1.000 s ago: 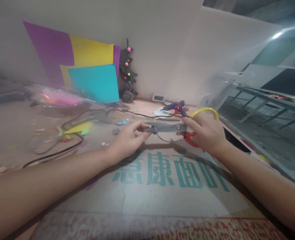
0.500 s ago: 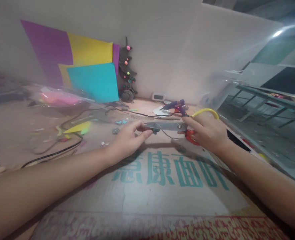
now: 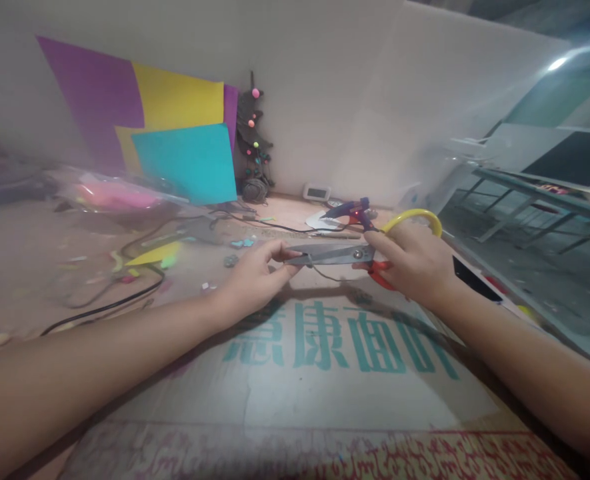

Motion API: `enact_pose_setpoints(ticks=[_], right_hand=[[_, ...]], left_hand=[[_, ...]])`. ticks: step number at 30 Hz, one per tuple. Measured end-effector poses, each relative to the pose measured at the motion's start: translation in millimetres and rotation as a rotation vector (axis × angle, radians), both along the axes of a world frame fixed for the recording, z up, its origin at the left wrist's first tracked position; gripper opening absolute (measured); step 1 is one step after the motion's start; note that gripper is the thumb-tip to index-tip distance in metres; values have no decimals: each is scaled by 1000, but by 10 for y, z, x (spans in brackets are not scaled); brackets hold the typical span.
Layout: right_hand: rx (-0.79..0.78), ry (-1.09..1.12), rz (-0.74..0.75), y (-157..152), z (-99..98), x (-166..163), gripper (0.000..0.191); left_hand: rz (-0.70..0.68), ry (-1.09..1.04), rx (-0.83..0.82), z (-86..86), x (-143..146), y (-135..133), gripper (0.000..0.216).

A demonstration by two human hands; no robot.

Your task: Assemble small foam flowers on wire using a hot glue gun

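Note:
My right hand [image 3: 415, 267] grips a pair of scissors [image 3: 339, 253] by its yellow and red handles, blades pointing left and closed. My left hand [image 3: 257, 277] is pinched at the blade tips around a small dark piece, with a thin thread hanging below the blades. Both hands hover above a flattened cardboard sheet [image 3: 335, 373] printed with large teal characters.
A blue and red glue gun [image 3: 349, 212] lies behind the scissors with its black cable [image 3: 105, 307] running left. Purple, yellow and teal paper sheets [image 3: 179, 160] lean on the wall beside a small dark tree decoration [image 3: 253, 147]. Paper scraps litter the left. A metal table [image 3: 529, 200] stands at right.
Both hands and the scissors rose slightly; the blades stay closed at my left fingertips. Little else differs.

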State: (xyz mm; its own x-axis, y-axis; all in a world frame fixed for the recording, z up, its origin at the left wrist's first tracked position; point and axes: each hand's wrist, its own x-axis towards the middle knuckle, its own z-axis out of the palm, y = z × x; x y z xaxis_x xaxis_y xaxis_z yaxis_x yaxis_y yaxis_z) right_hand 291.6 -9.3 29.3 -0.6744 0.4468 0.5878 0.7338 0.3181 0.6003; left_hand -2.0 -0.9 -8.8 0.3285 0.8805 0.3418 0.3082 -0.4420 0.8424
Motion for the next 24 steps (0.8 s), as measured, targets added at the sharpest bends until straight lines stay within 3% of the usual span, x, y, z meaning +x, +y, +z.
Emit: enact_pose_setpoints(ticks=[8, 18, 24], right_hand=[[41, 5, -30, -14, 10, -18, 36], [113, -36, 18, 1, 24, -14, 25], [62, -50, -23, -10, 10, 38, 29]], left_hand=[[15, 15, 4, 17, -2, -13, 19], [7, 3, -9, 8, 2, -5, 20], [-16, 26, -5, 45, -2, -18, 25]])
